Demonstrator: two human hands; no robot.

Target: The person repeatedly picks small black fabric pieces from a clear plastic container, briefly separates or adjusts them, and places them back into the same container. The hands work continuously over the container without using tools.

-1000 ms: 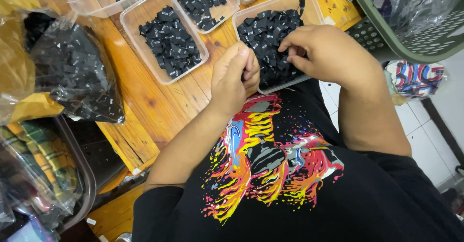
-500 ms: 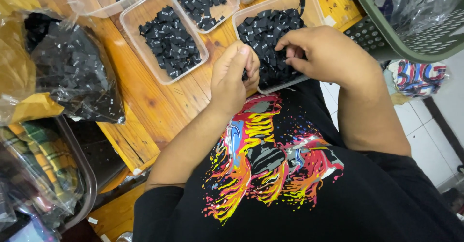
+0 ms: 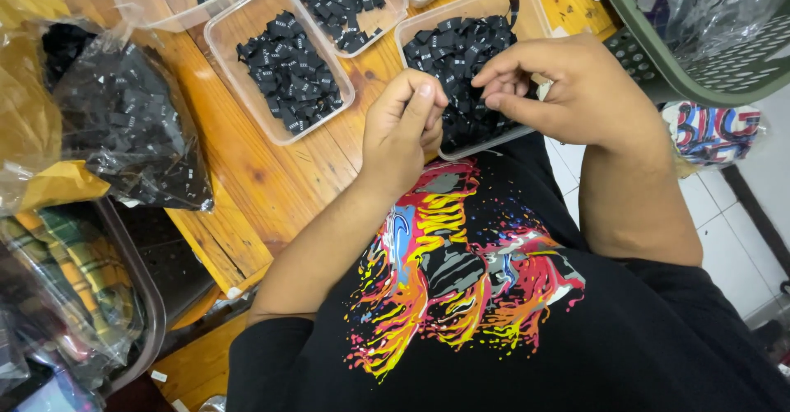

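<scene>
Wooden table (image 3: 271,173), both hands' fingers curled over tray (image 3: 494,13), grip hidden

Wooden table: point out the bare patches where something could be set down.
Bare wood on the wooden table lies between the plastic bag of black labels, the middle clear tray and the left hand. The far edge is crowded with trays side by side; both hands, including the right hand, cover the nearest tray.

A small garment-trim workshop: clear plastic trays (image 3: 247,66) of small black woven labels (image 3: 288,74) sit in a row on an orange wooden counter (image 3: 271,181), with a clear plastic bag of more black labels (image 3: 123,124) left and a green plastic basket (image 3: 699,58) far right.
</scene>
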